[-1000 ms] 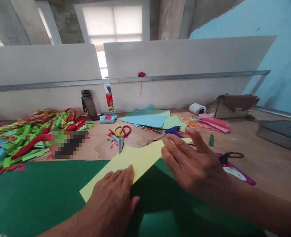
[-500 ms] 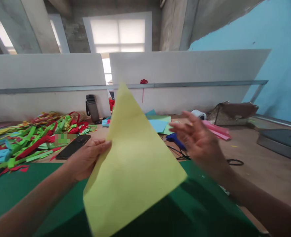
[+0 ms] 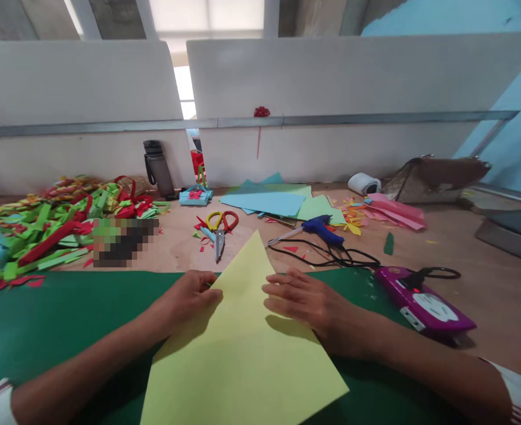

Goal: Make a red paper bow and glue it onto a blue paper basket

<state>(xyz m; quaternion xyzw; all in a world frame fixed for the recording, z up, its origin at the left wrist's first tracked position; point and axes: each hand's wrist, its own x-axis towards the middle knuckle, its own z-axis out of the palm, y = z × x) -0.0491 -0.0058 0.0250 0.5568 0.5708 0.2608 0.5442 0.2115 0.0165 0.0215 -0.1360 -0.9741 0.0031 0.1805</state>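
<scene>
A large sheet of yellow paper (image 3: 246, 354) lies over the green mat (image 3: 96, 301), one corner pointing away from me. My left hand (image 3: 192, 301) grips its left edge between thumb and fingers. On the right side of the sheet, my right hand (image 3: 307, 298) rests with its fingers over the paper, slightly spread, and the thumb is out of sight. Beyond the paper's tip lie scissors (image 3: 219, 239) with red and yellow handles and a blue glue gun (image 3: 324, 230) with a black cable.
Cut strips (image 3: 52, 230) heap up at the left near a dark bottle (image 3: 158, 170). Blue and green sheets (image 3: 273, 202) lie at the back. On the right are a purple power strip (image 3: 423, 301), pink paper (image 3: 395, 211), a white roll (image 3: 364, 183) and a bag (image 3: 437, 177).
The yellow sheet has come down from a raised, tilted position toward the mat. My right hand has moved from the air onto the paper. The view has tipped downward.
</scene>
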